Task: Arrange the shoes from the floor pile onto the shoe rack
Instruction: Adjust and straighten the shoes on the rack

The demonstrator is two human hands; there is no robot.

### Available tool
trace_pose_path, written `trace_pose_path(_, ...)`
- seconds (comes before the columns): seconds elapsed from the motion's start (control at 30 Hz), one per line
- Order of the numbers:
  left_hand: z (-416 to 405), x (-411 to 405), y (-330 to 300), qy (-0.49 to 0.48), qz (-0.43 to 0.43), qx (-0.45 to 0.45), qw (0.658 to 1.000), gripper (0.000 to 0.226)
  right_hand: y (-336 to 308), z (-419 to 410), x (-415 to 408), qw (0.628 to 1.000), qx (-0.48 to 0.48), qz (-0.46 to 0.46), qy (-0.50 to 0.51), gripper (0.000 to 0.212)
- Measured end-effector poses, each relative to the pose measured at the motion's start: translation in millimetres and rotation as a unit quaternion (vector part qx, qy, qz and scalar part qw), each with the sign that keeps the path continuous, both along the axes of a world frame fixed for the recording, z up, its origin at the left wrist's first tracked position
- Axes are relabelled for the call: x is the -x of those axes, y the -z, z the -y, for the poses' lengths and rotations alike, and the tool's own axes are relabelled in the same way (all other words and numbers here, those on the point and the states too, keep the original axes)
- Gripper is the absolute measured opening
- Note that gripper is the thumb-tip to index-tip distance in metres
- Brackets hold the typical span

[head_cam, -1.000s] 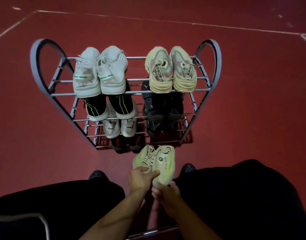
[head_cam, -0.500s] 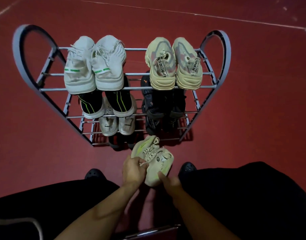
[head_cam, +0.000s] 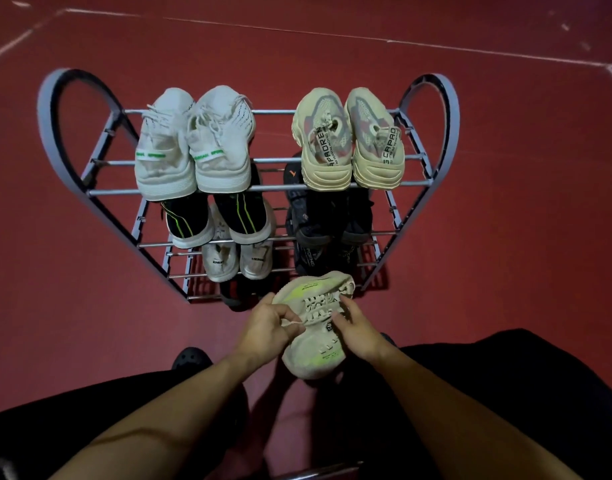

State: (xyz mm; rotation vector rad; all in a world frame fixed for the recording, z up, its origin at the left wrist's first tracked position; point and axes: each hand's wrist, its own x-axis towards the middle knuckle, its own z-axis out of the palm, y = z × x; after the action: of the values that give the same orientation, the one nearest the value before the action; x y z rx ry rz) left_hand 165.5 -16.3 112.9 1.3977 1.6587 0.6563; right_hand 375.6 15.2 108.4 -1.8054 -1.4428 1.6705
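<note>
Head view, looking down. A grey metal shoe rack with heart-shaped side frames [head_cam: 72, 133] stands on the dark red floor [head_cam: 505, 237] at centre frame. Its top tier carries a pair of white knit sneakers with green heel tabs [head_cam: 193, 147] at left and a pair of beige chunky-soled sneakers with lettered heel straps [head_cam: 349, 143] at right. Lower tiers hold a pair of black sneakers with green stripes and white soles [head_cam: 217, 220], a pair of dark sandals [head_cam: 328, 220] and a pair of small white shoes [head_cam: 237, 259]; the lowest tier is in shadow and cannot be read.

The task's item, a pair of cream mesh sneakers with neon-yellow accents [head_cam: 315, 327], is held just in front of the rack's bottom right, between the knees, at lower centre of the frame.

Risks, as judged: the 2 sneakers are pressed together and held mostly by laces and upper, so 1 could slip free and fall to the floor; the remaining slot appears low and dark, so a toe could catch a rail or nudge the neighbouring dark shoes.

The left hand [head_cam: 266, 327] has fingers curled, pinching a lace against the near sneaker's side. The right hand [head_cam: 358, 332] has fingers [head_cam: 342, 306] bent onto the laced upper, gripping the pair from the right. Neither hand is spread wide.
</note>
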Motion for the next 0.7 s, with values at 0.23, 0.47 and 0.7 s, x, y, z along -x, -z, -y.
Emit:
trace_pose_path(0.23,-10,27,-13,0.055,0.018,-0.007,0.998,0.012,-3,-15,-16,0.996,-0.024,0.075,-0.047,0.044)
trace_pose_path(0.47,-19,54,-40,0.081,0.084,0.018,0.993,0.013,-22,-31,-29,0.873,-0.242,0.291,-0.308,0.057)
trace_pose_path(0.7,-23,81,-57,0.09,0.088,0.03,0.992,0.013,-44,-48,-19,0.724,-0.438,0.367,-0.386,0.057)
